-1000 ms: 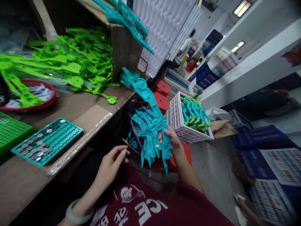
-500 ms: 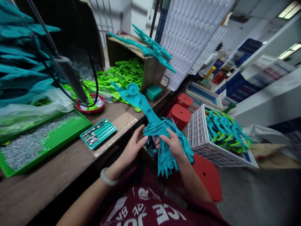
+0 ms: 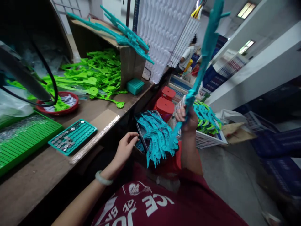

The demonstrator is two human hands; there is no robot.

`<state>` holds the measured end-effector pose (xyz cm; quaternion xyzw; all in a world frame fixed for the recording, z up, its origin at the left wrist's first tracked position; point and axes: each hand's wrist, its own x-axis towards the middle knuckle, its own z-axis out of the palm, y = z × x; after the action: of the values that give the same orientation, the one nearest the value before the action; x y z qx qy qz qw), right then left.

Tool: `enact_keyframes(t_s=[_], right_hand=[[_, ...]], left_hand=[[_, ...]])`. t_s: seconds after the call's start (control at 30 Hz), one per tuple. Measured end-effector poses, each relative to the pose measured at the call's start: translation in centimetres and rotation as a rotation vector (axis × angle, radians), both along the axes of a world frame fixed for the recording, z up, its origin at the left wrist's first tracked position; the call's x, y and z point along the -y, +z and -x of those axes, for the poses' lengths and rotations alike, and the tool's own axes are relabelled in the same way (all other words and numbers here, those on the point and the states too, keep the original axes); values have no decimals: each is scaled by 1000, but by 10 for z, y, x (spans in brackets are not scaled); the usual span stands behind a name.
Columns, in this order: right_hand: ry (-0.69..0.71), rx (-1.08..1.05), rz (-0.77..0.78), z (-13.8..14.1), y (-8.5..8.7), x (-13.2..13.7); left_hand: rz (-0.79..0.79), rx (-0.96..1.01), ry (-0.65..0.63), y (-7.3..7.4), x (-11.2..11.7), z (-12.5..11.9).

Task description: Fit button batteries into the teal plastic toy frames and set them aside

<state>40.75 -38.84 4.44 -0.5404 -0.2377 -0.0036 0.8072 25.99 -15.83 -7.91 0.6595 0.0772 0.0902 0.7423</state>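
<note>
Since half a second ago, the right hand (image 3: 187,119) has gone up from the pile of turquoise pieces (image 3: 157,135) and now holds a long turquoise piece (image 3: 204,62) almost upright, while the left hand (image 3: 125,146) has come away from the pieces. Going from the left, on the brown table (image 3: 35,188) there is a green basket (image 3: 35,142) with small metal parts (image 3: 21,127) in it, and behind it a red basket (image 3: 70,110) with white and light green things inside. A grey tool with a black cable, partly cut by the edge of the view, hangs before the red basket. Nearer stands a teal tray (image 3: 86,133), where round metal discs (image 3: 64,142) lie mostly in the left part. Farther back, many light green pieces (image 3: 101,69) come out of a cardboard box (image 3: 133,66), and more turquoise parts rest on its top. The left hand is just beside the pile, its fingers loosely bent, with nothing visible in them. The two hands are well apart. The right hand is closed around the long piece near its lower end; whether this blurred end touches the pile, I cannot tell. Behind this hand is a white crate (image 3: 208,142) with turquoise and green pieces, and red stools (image 3: 166,105) stand to its left.
</note>
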Motion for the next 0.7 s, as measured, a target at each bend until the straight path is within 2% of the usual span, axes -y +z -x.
enact_keyframes(t_s=[0.1, 0.17, 0.23, 0.3, 0.37, 0.4, 0.57, 0.7], right_hand=[[-17, -37, -5, 6, 15, 3], [92, -130, 58, 16, 13, -4], [325, -304, 140, 29, 0, -21], [553, -469, 208, 43, -20, -45], [689, -570, 251, 55, -42, -69], [722, -595, 258, 61, -51, -80], [750, -637, 272, 75, -77, -105], [664, -596, 332, 84, -91, -117]], left_hand=[[9, 29, -17, 3, 12, -12], [44, 65, 29, 14, 11, -20], [131, 143, 4, 28, 2, -28], [252, 227, -161, 40, -9, -36], [362, 283, -337, 48, -20, -39], [403, 298, -376, 50, -24, -38], [557, 309, -304, 49, -32, -15], [554, 217, -146, 49, -33, 3]])
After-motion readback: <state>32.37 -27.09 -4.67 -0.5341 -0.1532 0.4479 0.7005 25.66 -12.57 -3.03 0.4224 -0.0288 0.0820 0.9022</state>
